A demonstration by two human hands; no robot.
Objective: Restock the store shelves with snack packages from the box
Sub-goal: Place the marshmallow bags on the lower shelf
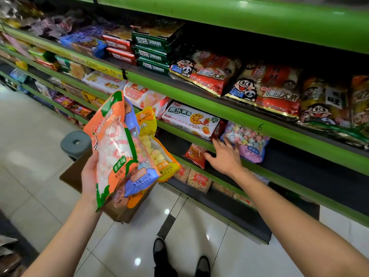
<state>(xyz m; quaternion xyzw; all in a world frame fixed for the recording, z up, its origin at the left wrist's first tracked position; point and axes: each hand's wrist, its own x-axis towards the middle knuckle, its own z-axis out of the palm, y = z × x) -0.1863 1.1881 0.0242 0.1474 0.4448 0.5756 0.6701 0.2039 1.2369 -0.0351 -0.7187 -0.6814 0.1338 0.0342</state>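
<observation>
On the third shelf down: a pastel marshmallow bag [244, 140] is seen lying flat on the dark shelf board [299, 164], just right of a white fruit-biscuit pack [191, 120]; bare board is left to its right.
Right hand: the right hand [225, 156] is stretched out at the shelf edge, its fingers [231, 142] straight and spread against the front of the pastel bag; nothing is gripped.
Left hand: the left hand [90, 176] is held up near the chest, curled round the lower part of a fan of three bags, an orange marshmallow bag [111, 144] in front, a blue marshmallow bag [137, 176] behind it and a yellow marshmallow bag [153, 142] at the back.
Box: a brown cardboard box [73, 174] stands on the tiled floor [40, 136] below the held bags, close to the lowest shelf.
Progress: by the look of things one bag has been placed and at least three are left to be shelved; the task is judged to be in its early or middle part.
Hidden: the inside of the box is covered by the held bags, so the remaining stock cannot be counted.
Hard to make out: whether the pastel bag is being pushed or merely touched cannot be told, and the thumb of the left hand is hidden behind the orange bag.
Cut off: the shelves run out of view on the right and at top left, where the packs are blurred.
</observation>
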